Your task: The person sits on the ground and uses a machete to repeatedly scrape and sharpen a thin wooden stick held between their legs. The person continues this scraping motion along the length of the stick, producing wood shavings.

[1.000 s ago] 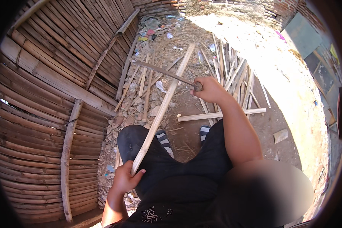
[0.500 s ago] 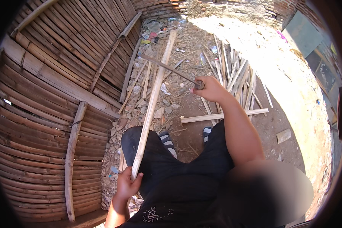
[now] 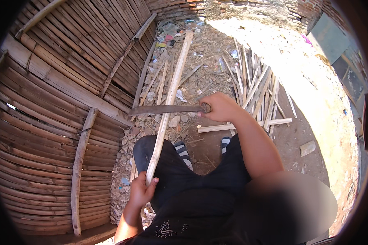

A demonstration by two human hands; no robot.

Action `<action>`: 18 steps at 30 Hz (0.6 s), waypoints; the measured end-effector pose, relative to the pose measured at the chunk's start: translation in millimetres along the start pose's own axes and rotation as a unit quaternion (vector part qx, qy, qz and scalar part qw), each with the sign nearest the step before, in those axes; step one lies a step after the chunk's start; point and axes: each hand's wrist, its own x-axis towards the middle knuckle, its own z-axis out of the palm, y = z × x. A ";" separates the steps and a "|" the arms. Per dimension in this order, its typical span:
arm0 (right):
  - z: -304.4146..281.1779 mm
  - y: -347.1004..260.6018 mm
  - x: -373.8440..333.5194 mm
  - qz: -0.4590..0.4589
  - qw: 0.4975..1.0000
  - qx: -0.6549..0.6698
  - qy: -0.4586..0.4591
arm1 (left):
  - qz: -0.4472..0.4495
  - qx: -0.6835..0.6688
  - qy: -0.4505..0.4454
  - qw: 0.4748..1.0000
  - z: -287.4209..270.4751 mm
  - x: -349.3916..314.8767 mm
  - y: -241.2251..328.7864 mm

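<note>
A long pale bamboo strip slants up and away from my lap, crossing my left thigh. Its near end is in my left hand, thumb along one side and fingers closed round it. My right hand is wrapped round the handle of a machete. The dark blade points left and lies across the strip about midway; whether it touches the wood I cannot tell. Much of the machete's handle is hidden inside my fist.
Several split bamboo strips lie piled ahead on the right, with one strip crosswise nearer my feet. A slatted bamboo wall stands close on the left. Rubble runs along its foot. A short bamboo piece lies at right.
My right hand has come nearer with the machete. The blade has slid down along the strip toward me and now lies more level, its flat side showing. My left hand keeps its hold.
</note>
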 end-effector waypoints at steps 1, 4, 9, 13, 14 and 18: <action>-4.7 8.4 0.1 0.026 0.999 -0.002 0.034 | 0.006 0.005 0.001 1.000 0.9 0.4 -3.4; -18.4 27.6 -1.6 0.142 0.987 0.030 0.073 | -0.007 -0.017 -0.007 1.000 4.8 3.5 -1.5; -8.3 13.4 -3.7 0.069 0.998 0.003 0.009 | 0.002 0.008 -0.015 1.000 16.4 17.0 -1.5; -3.5 -12.6 -1.3 0.012 0.993 -0.050 -0.109 | 0.026 0.015 0.010 1.000 16.8 22.5 10.1; -4.8 -15.1 0.8 -0.007 0.991 -0.060 -0.123 | 0.022 0.013 0.009 1.000 14.6 22.3 11.6; -9.9 13.0 -3.0 0.052 0.997 -0.039 -0.042 | 0.004 -0.024 0.001 1.000 12.1 19.1 11.8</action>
